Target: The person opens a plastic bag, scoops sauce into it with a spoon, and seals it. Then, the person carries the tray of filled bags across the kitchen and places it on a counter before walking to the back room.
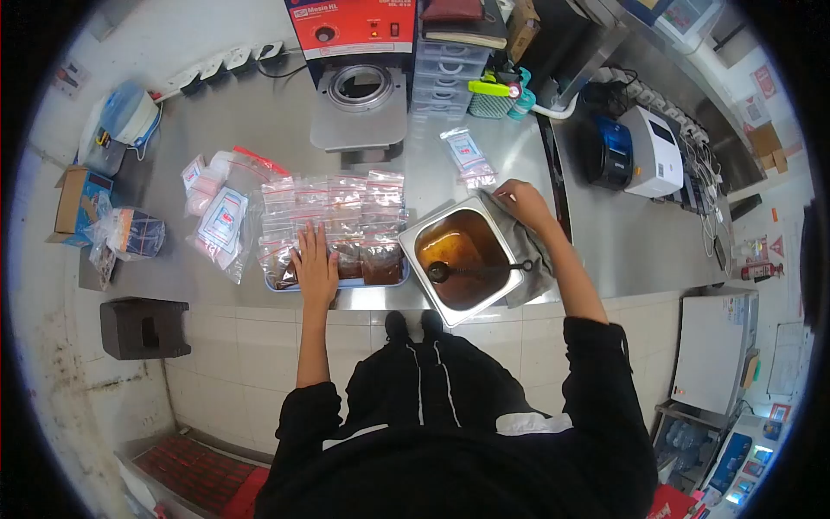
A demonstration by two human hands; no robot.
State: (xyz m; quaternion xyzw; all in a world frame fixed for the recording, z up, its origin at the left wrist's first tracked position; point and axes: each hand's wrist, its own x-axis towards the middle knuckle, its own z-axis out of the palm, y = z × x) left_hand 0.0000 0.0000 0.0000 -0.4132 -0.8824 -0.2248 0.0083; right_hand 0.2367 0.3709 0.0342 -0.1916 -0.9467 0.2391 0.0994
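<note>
My left hand (317,266) lies with its fingers spread on clear zip bags of brown sauce (380,264), which sit in rows on a blue-rimmed tray (346,283). To their right stands a square steel container (462,318) with brown liquid in the bottom. A dark-handled ladle (484,268) rests in it, its handle over the right rim. Beside that rim, my right hand (523,205) has its fingers bent together at the top of a grey cloth (529,255), seemingly pinching it. Just beyond these fingertips lies a pack of unused zip bags (467,156).
A red cup sealer (354,43) stands at the back, with clear drawers (450,73) beside it. More packs of bags (220,221) lie left of the tray. A box (78,203) is farther left; a white printer (653,151) stands on the right counter.
</note>
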